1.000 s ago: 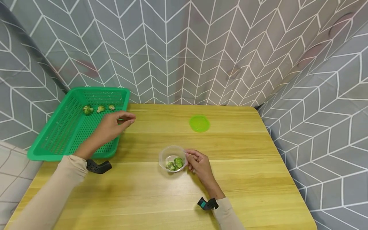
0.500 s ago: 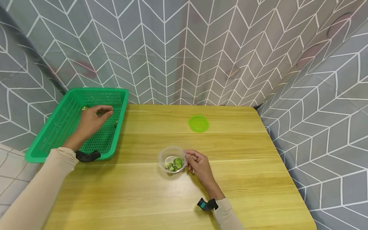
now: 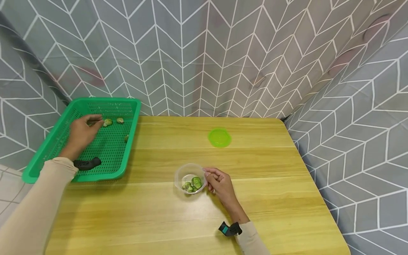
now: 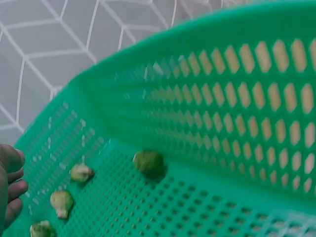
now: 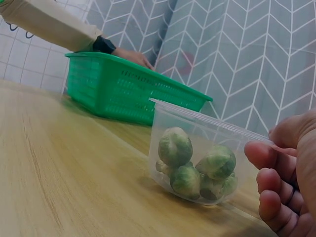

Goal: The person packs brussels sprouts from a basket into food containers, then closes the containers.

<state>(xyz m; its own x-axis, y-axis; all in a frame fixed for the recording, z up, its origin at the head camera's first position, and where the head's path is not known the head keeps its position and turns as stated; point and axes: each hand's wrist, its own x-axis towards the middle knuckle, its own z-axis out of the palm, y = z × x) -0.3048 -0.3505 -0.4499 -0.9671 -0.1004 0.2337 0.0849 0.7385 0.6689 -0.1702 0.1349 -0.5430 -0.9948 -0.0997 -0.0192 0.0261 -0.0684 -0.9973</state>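
My left hand (image 3: 83, 132) hovers inside the green basket (image 3: 117, 173), its fingers slightly bent and nothing visible in them. Near its fingertips lie a Brussels sprout (image 3: 108, 122) and a smaller pale sprout (image 3: 120, 120). Another sprout (image 4: 149, 164) rests by the basket's long wall in the left wrist view, and one more (image 4: 42, 229) shows at the bottom edge. With thumb and fingers, my right hand (image 3: 221, 186) pinches the rim of a clear plastic bowl (image 3: 180, 173). Several sprouts (image 5: 216, 162) sit in that bowl, which stands on the table.
A bright green round lid (image 3: 219, 137) lies flat toward the back of the wooden table (image 3: 271, 198). Grey patterned curtains (image 3: 197, 60) hang behind the table and along its right side. The basket occupies the table's left back corner.
My left hand has moved left, deeper over the basket, uncovering sprouts beyond its fingers. A sprout now shows by the basket's right wall. The right hand keeps its hold on the bowl.
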